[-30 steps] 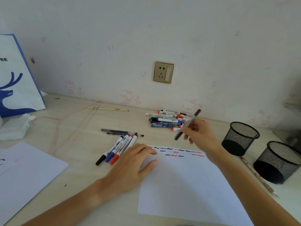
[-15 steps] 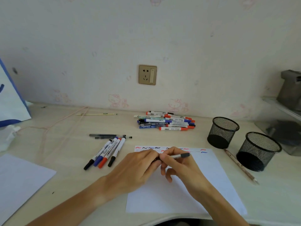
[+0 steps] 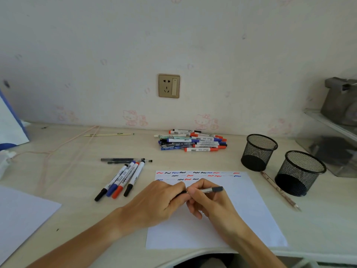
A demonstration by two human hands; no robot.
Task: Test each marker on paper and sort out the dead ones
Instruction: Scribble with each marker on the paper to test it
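Grey pen [image 3: 212,189] pinched between both hands, over paper [image 3: 249,206]

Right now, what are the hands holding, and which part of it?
Both hands hold one grey pen above the paper. The right hand grips its middle; the left hand pinches the left end, hidden under its fingers.

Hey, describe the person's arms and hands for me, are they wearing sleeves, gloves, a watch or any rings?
Both forearms are bare as far as the frame shows, with no sleeve in view. The left hand and right hand wear no gloves. No watch, bracelet or band shows at either wrist, and no ring is visible on the fingers that can be seen. No markings show.
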